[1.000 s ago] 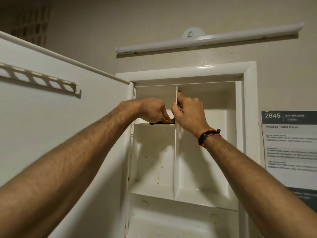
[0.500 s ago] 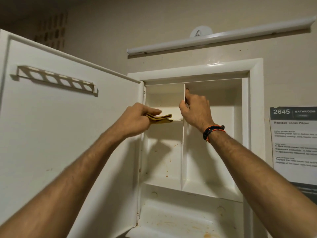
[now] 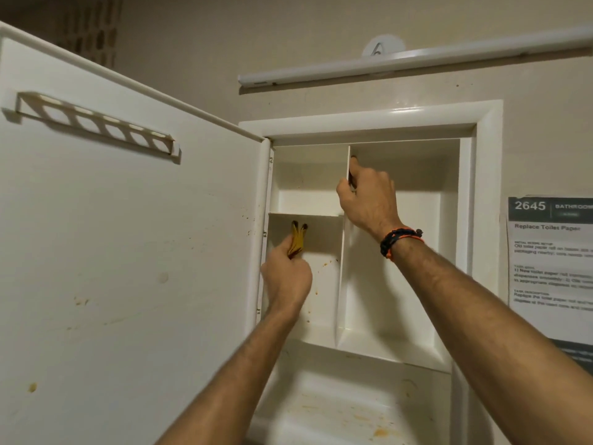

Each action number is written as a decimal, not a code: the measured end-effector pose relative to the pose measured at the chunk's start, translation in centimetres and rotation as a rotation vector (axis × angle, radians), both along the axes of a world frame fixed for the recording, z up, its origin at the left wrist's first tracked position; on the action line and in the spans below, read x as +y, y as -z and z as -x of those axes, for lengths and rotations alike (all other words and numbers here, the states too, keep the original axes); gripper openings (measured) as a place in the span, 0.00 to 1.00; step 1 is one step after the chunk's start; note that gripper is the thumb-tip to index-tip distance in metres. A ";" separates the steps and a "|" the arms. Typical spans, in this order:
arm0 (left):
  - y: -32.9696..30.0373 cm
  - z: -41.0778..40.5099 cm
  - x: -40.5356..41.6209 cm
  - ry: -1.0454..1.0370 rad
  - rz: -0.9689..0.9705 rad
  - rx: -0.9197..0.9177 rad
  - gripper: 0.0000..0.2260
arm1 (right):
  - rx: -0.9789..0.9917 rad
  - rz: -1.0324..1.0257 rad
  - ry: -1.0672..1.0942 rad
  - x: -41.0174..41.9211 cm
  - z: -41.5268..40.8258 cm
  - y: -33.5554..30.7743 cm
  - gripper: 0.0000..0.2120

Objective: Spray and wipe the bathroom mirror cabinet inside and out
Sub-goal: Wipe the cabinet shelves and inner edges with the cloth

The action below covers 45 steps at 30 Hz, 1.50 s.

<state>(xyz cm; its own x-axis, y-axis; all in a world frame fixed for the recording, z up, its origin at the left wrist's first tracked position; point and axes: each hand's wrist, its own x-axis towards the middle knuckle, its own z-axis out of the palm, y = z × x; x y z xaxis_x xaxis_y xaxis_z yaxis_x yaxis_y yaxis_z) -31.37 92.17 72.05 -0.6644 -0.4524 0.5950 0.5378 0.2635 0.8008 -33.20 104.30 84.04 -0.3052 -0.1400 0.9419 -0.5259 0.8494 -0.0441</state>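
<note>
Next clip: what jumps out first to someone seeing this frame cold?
Two bare arms reach up into an open white cabinet. The left hand grips a folded yellow cloth in the small left compartment, while the right hand holds the vertical divider. Brownish stains spot the bottom shelf.

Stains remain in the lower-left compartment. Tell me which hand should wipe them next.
Left. The left hand already grips the folded yellow cloth inside that compartment, beside the orange-brown stains. The right hand holds the white vertical divider, with no cloth.
</note>
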 end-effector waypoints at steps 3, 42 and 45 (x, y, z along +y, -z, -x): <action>-0.3 2.0 0.9 -0.149 0.230 0.067 0.24 | 0.010 -0.002 0.003 -0.1 0.1 0.1 0.14; 1.7 7.8 -2.0 -0.540 0.997 -0.086 0.31 | 0.132 0.043 -0.030 0.1 1.1 0.6 0.13; 3.0 7.4 -2.1 -0.489 0.963 -0.096 0.36 | 0.127 0.052 -0.037 0.1 1.1 0.6 0.13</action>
<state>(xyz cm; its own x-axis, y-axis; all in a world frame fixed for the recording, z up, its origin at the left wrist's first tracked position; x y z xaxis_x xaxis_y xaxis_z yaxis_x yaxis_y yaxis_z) -38.78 90.11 69.02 -0.6020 -0.0515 0.7969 0.1497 0.9730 0.1759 -34.25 104.37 83.41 -0.1790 -0.0992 0.9788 -0.5612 0.8275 -0.0188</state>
